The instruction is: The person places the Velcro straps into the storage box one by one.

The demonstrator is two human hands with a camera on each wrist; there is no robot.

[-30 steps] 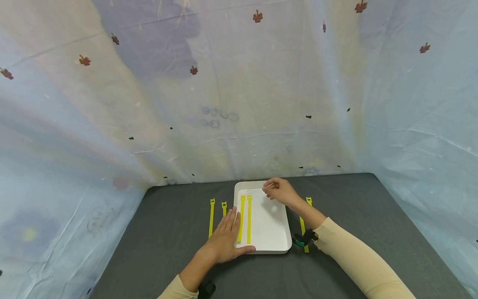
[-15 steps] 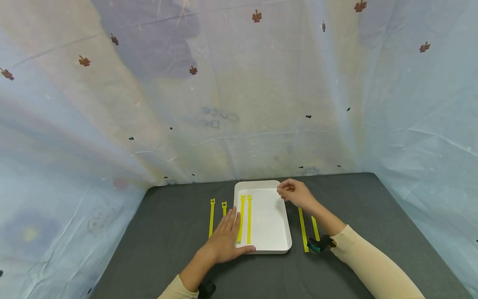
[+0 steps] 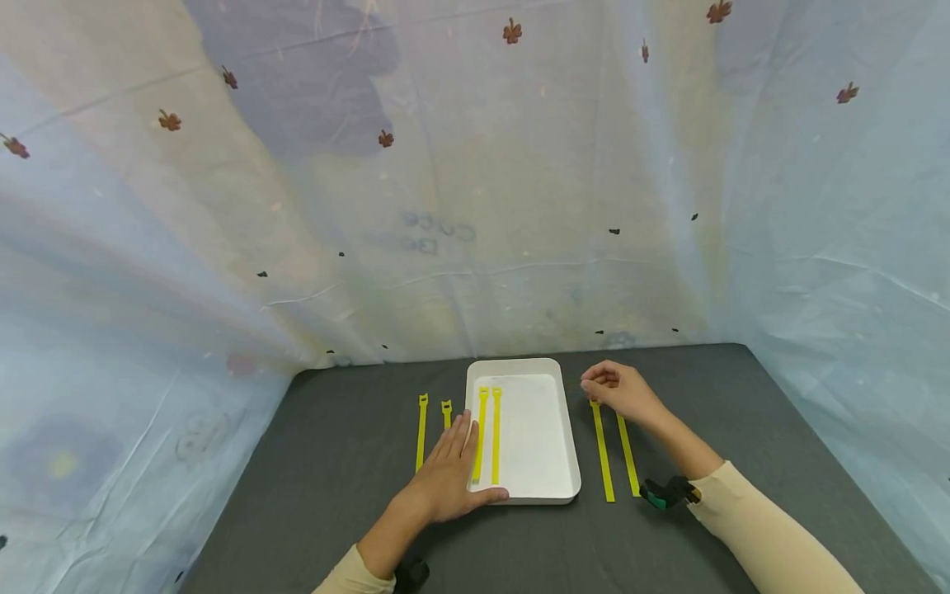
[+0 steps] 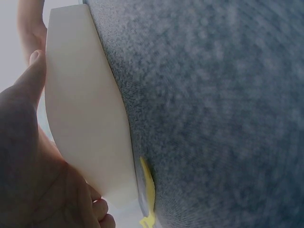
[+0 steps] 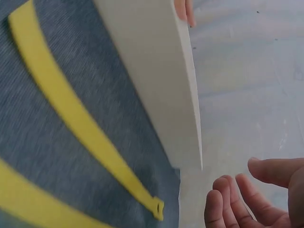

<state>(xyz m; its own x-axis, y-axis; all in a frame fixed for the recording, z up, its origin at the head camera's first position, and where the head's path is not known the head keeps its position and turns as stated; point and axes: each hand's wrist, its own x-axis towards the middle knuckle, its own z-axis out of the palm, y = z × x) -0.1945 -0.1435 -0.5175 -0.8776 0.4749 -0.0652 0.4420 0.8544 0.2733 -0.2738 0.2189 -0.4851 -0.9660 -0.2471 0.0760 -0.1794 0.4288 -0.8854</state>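
A white tray lies on the dark cloth, with two yellow cable straps side by side in its left half. My left hand rests over the tray's near left corner, fingers straight and thumb along the near rim. Right of the tray, my right hand hovers with loosely bent fingers over the slotted far ends of two more yellow straps. Its thumb and fingertips stand apart with nothing between them in the right wrist view. Left of the tray are two further straps, partly hidden by my left hand.
Dark grey cloth covers the table. A pale patterned curtain hangs behind and on both sides of it. Dark wrist-worn devices sit at both sleeves.
My right hand has moved right, from above the tray's far right part to above the right-hand straps, uncovering more of them. My left hand and the tray have stayed put.
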